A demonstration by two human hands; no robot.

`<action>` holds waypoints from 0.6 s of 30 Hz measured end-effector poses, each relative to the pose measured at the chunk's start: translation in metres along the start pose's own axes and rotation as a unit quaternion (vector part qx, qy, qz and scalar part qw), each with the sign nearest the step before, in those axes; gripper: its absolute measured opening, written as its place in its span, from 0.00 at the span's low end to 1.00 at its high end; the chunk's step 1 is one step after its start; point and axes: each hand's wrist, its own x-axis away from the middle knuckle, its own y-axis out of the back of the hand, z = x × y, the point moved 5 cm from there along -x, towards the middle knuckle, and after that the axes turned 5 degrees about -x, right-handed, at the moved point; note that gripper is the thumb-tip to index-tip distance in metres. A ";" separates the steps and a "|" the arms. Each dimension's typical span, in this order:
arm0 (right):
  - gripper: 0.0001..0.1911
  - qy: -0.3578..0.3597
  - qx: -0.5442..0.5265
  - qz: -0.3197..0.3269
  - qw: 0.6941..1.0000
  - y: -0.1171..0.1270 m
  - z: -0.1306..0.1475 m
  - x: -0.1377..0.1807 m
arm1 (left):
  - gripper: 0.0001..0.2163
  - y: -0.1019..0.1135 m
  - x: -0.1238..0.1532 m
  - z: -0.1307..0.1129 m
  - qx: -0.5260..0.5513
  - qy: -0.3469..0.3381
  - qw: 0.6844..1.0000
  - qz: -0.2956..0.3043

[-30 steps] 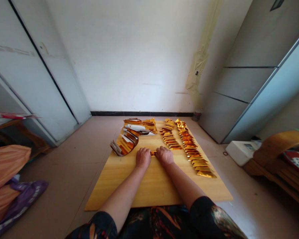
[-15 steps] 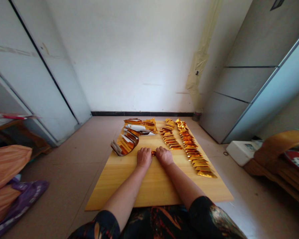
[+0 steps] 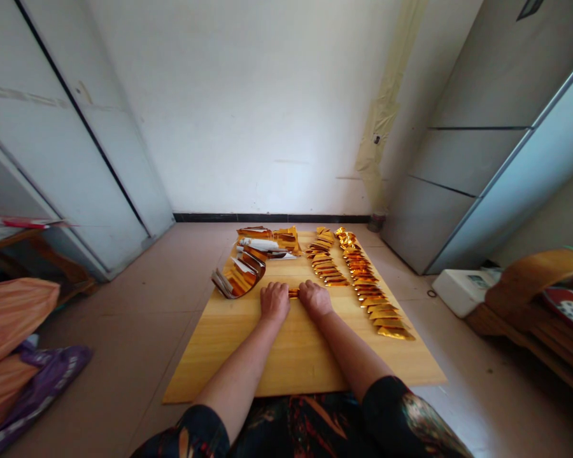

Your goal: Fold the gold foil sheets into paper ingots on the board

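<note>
My left hand (image 3: 274,300) and my right hand (image 3: 316,298) rest side by side on a light wooden board (image 3: 248,356) on the floor, fingers curled down. Between them they pinch a small piece of gold foil paper (image 3: 293,293), mostly hidden by the fingers. To the right run two rows of folded gold foil pieces (image 3: 363,283), overlapped like tiles. A curved stack of flat gold sheets (image 3: 241,277) lies just left of my left hand, with more sheets (image 3: 270,243) behind it.
White walls and a cabinet door (image 3: 67,172) stand left, a grey cabinet (image 3: 487,172) right. Orange and purple bags (image 3: 23,356) lie at the left. A white box (image 3: 463,289) and a wooden chair (image 3: 539,299) sit at the right.
Almost nothing moved: both hands stay pressed on the gold foil piece with only tiny finger shifts.
</note>
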 end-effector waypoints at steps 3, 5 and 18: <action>0.12 0.000 -0.002 0.002 1.000 0.002 -0.001 0.001 | 0.10 0.001 0.001 0.001 0.005 0.006 1.000 0.007; 0.12 0.003 -0.004 0.001 1.000 0.005 -0.001 0.003 | 0.11 0.001 0.001 0.002 0.005 0.010 1.000 0.010; 0.11 0.026 -0.002 0.003 1.000 0.005 -0.009 0.006 | 0.11 0.000 0.001 0.005 0.005 0.021 1.000 0.003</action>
